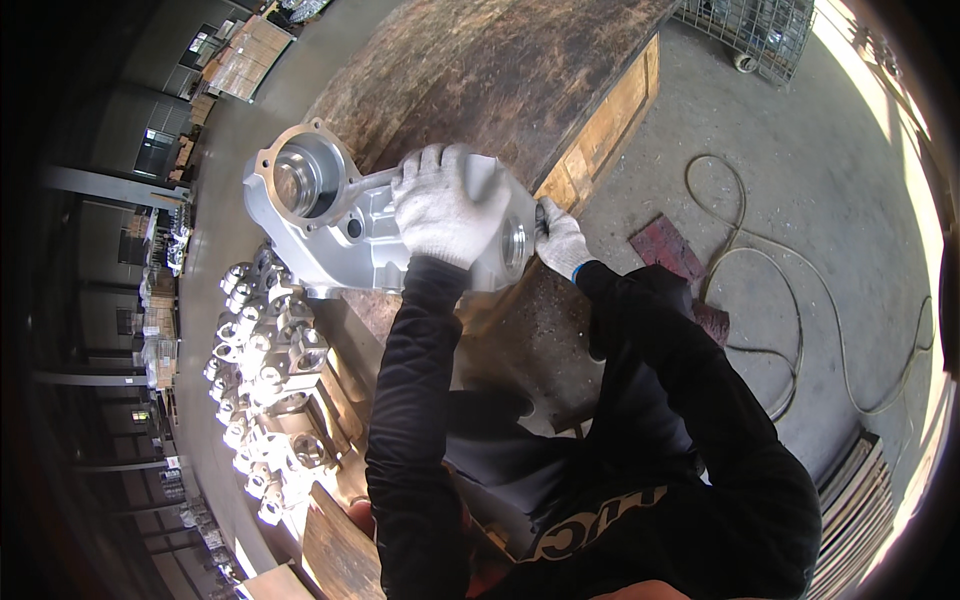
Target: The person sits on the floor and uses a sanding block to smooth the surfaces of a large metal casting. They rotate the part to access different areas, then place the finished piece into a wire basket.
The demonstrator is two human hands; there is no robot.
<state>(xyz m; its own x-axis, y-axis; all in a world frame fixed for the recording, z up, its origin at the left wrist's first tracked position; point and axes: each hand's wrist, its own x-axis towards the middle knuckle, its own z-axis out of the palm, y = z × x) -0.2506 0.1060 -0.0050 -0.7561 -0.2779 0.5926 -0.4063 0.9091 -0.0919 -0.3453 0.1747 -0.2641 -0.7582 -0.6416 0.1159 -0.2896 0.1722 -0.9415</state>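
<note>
A large silver-grey cast metal housing (322, 251) lies on the dark, worn wooden workbench (487, 75), at its near edge. It has a wide flanged round opening at its left end and a smaller machined bore at its right. My left hand (446, 199), in a white knit glove, lies over the middle of the housing, its fingers bent across the far side. At the right end, my gloved right hand (564, 240) has curled fingers around a small dark object (540, 214) against the housing. My fingers cover most of that object, so its kind is unclear.
Several shiny metal castings (262, 367) are stacked at the left on wood. A hose (799, 337) loops over the concrete floor at the right, near a red mat (667, 244). A wire cage cart (757, 34) stands at the far right. Slatted panels (855, 510) lean at lower right.
</note>
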